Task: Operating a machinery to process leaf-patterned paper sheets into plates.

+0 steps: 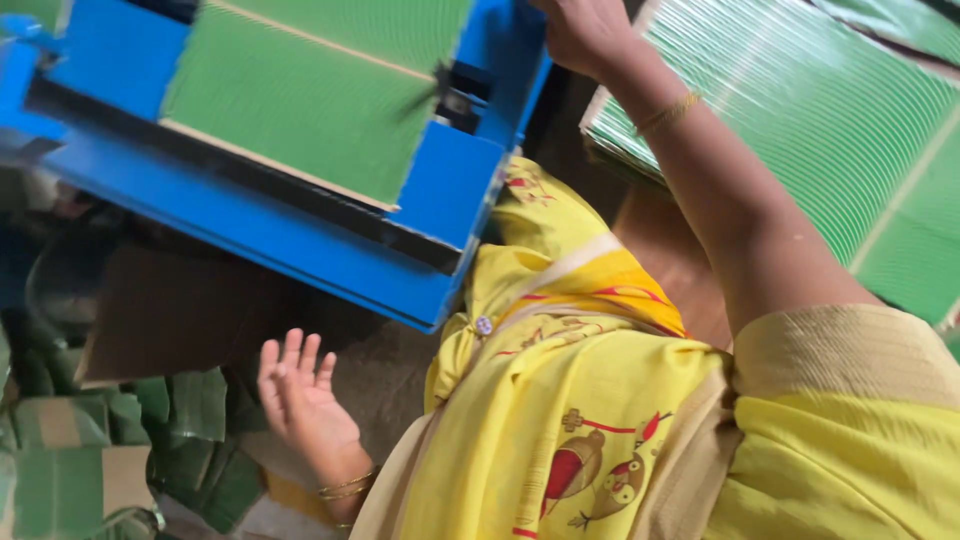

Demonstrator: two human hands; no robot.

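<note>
Yellow cloth (600,430) with red bird pictures fills the near part of the view; it is what the person wears. The left hand (300,395) hangs low beside it, fingers spread wide, palm showing, holding nothing. Gold bangles (345,488) sit on that wrist. Just under the hand lies a heap of folded green pieces (190,440), some with brown backs.

Farther off stands the blue machine (300,240), tilted in the view. A ridged green sheet (310,100) lies flat in its bed. The right hand (580,35) reaches up past the machine's far corner, right at the top edge, so I cannot tell if it is open or closed around something. Past the arm, a pile of green sheets (800,110) rests on a table (660,250).

I think the reaching arm could bump that pile and make it slide. Fingers near the dark slot (455,95) on the machine could get pinched if it moves.
</note>
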